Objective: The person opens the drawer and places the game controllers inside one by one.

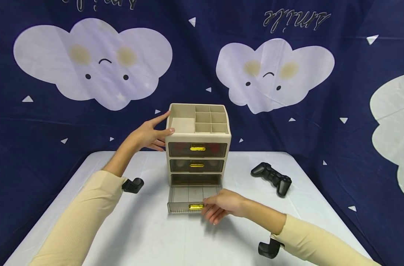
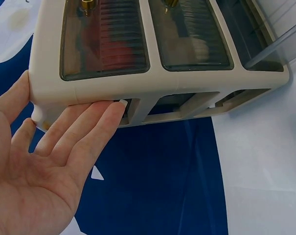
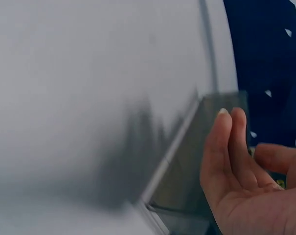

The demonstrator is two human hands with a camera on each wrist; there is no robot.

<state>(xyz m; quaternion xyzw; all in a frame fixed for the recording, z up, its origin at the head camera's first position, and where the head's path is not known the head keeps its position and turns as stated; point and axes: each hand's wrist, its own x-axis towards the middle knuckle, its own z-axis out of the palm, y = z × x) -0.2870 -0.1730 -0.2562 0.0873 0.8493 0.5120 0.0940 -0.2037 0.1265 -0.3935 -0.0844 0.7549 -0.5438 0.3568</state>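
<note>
A cream desktop drawer organizer (image 1: 198, 137) stands at the middle of the table, its lowest drawer (image 1: 178, 207) pulled out, with a clear bottom showing. My left hand (image 1: 148, 136) rests against the organizer's upper left side; in the left wrist view, the straight fingers (image 2: 96, 122) lie along that side. With thumb and forefinger, my right hand (image 1: 223, 204) pinches the right end of the gold drawer handle (image 1: 196, 207). In the right wrist view two other fingers (image 3: 217, 147) extend past the drawer front, and the grip itself is partly hidden.
A black game controller (image 1: 271, 178) lies on the white table (image 1: 149, 229) to the right of the organizer. Two closed drawers with gold handles sit above the pulled-out one; something red shows dimly in the top drawer (image 1: 215, 148). A dark blue cloud-patterned cloth (image 1: 195, 66) hangs behind.
</note>
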